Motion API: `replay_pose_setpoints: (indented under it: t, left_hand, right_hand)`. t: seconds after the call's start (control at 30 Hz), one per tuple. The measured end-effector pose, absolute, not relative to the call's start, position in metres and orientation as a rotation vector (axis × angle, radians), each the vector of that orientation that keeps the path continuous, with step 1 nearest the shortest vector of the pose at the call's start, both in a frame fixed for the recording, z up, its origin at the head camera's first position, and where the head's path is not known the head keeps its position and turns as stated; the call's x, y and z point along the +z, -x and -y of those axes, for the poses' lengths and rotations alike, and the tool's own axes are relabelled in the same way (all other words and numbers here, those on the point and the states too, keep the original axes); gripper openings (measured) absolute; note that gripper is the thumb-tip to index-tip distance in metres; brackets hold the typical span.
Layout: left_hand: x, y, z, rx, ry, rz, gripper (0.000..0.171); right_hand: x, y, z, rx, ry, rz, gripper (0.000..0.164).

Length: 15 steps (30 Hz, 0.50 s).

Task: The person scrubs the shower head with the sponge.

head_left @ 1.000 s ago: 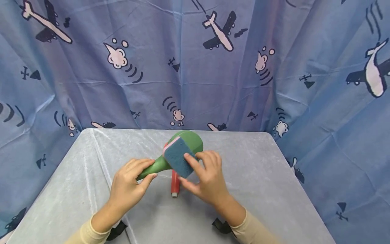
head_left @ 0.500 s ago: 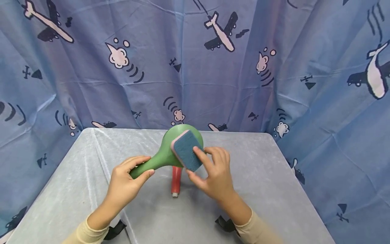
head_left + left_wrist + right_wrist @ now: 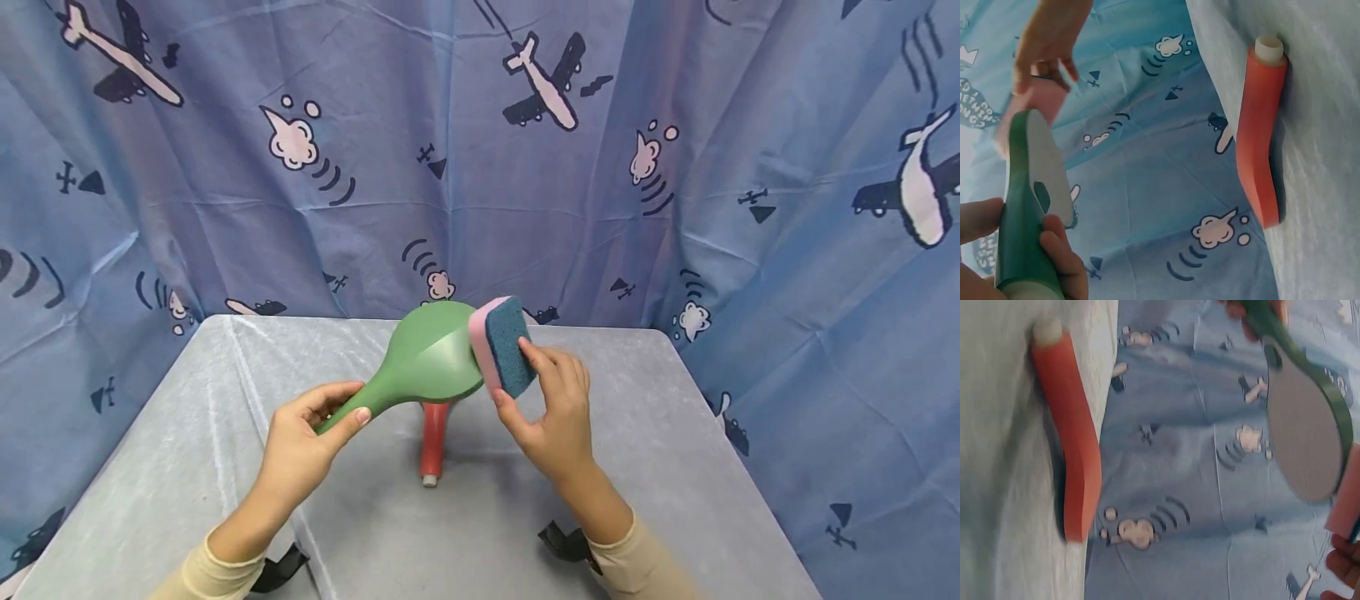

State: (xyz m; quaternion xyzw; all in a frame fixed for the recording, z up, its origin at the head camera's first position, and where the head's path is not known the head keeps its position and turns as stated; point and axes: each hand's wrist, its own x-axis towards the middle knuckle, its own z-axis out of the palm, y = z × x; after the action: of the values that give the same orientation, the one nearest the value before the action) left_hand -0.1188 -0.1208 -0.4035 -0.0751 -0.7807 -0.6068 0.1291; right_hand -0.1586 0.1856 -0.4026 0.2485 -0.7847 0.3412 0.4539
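Note:
My left hand point(image 3: 300, 446) grips the handle of a green hand mirror point(image 3: 423, 354), held above the table with its rounded green back toward the head camera. The flat pale face of the mirror point(image 3: 1304, 431) shows in the right wrist view. Between thumb and fingers, my right hand point(image 3: 558, 421) pinches a two-layer sponge point(image 3: 512, 350), dark blue scrub side on the right and pink foam on the left. The pink foam is right at the mirror's right edge, and the sponge stands tilted. Part of the mirror's rim is hidden behind it.
On the grey cloth-covered table point(image 3: 637, 467) lies a bent red tube-like bottle point(image 3: 432, 442) with a whitish end, partly hidden under the mirror in the head view. Blue curtains point(image 3: 480, 167) with aeroplane prints hang behind and beside the table.
The sponge has slid rightward across the mirror's back to its right edge and turned, showing more pink foam. The mirror has tilted so more of its back shows.

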Motion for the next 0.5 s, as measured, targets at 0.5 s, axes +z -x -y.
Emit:
replay_pose_setpoints:
  t: [0.5]
  left_hand:
    - [-0.406, 0.121, 0.117, -2.1, 0.273, 2.261, 0.045]
  right_hand:
    - [-0.394, 0.155, -0.179, 0.607, -0.675, 1.622, 0.052]
